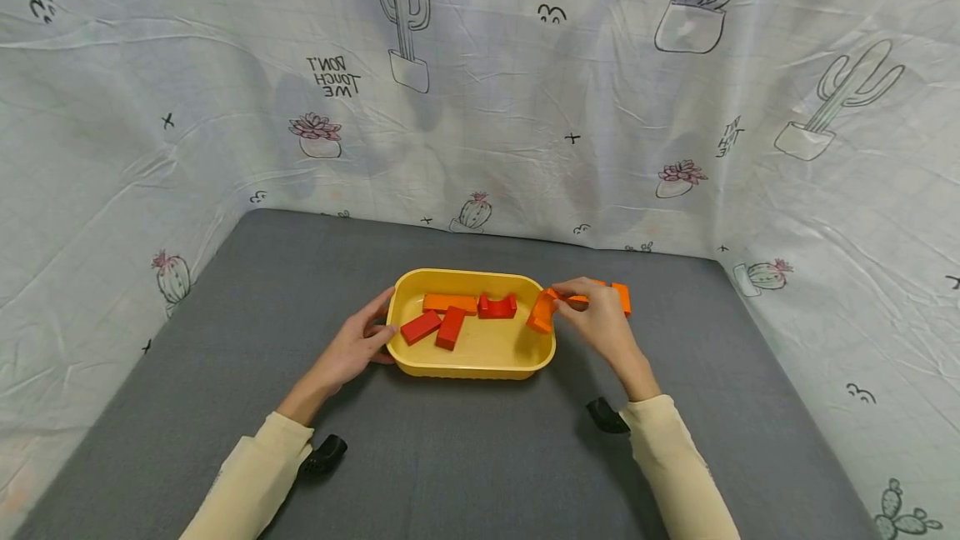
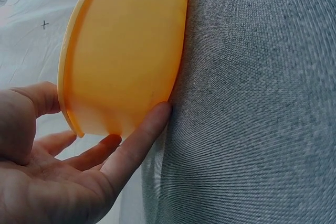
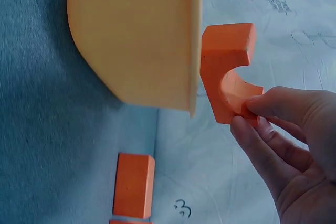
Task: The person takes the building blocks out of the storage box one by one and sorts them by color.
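A yellow plastic tub point(image 1: 472, 363) with a rounded rim stands on the grey table. At its left end my left hand point(image 1: 360, 338) holds it, thumb at the rim and fingers spread against the outer wall point(image 2: 131, 35). My right hand point(image 1: 600, 319) pinches an orange arch block point(image 3: 218, 72) by one leg between thumb and fingers. In the head view this block overlaps the tub's right end. Inside the tub lie an orange block point(image 1: 450, 303), a red arch block point(image 1: 497, 307) and two red rectangular blocks, one flat point(image 1: 420, 327) and one angled beside it point(image 1: 450, 328).
Orange blocks point(image 1: 621, 297) lie on the table beyond my right hand, partly hidden by it; one orange rectangular block point(image 3: 132, 186) shows near the tub in the right wrist view. A white cloth point(image 1: 495, 107) printed with cacti hangs around the grey table point(image 1: 450, 457).
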`<action>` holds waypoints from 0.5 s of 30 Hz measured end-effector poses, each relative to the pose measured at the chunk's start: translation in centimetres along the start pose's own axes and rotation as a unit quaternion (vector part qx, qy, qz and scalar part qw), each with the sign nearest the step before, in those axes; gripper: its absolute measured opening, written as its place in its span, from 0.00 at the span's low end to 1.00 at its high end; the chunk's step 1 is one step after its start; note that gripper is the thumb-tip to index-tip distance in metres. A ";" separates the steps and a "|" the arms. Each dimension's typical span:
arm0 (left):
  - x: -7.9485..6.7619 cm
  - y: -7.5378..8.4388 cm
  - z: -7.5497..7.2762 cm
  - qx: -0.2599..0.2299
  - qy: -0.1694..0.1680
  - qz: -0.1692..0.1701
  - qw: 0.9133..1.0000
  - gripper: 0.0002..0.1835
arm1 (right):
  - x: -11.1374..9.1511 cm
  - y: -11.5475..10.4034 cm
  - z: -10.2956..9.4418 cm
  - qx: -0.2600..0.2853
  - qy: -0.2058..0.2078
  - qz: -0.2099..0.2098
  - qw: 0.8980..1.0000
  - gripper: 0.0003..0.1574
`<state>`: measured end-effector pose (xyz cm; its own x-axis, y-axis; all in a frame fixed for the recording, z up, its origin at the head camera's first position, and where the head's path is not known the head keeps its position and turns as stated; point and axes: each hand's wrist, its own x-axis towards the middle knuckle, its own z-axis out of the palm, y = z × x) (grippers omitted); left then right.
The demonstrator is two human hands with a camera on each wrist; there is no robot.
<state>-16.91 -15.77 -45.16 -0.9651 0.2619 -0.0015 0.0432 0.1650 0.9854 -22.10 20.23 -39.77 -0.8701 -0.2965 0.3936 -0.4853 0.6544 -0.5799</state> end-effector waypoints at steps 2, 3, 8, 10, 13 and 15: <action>0.0 0.0 0.0 0.000 -0.001 0.001 1.000 0.33 | 0.0 0.3 -0.3 -0.001 0.010 0.001 1.000 0.13; 0.0 0.0 0.0 -0.001 -0.001 0.001 1.000 0.33 | 0.0 0.5 -0.5 -0.005 0.016 0.001 1.000 0.13; 0.0 0.1 0.0 -0.001 -0.001 0.001 1.000 0.33 | -0.2 1.6 -1.0 -0.033 0.059 0.011 0.998 0.14; -0.1 0.1 0.0 -0.001 0.000 0.001 1.000 0.33 | -0.4 2.0 -1.2 -0.036 0.075 0.023 0.996 0.14; -0.1 0.0 0.0 -0.003 0.000 0.000 1.000 0.33 | -0.6 2.6 -1.5 -0.043 0.091 0.041 0.994 0.14; 0.0 0.0 0.0 -0.001 0.002 -0.003 1.000 0.33 | -0.9 2.9 -1.6 -0.047 0.097 0.046 0.993 0.14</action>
<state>-16.91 -15.79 -45.20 -0.9663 0.2573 -0.0072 0.0367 0.1654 0.9855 -22.61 23.51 -40.61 -0.8736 -0.0992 0.4764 -0.3859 0.7376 -0.5540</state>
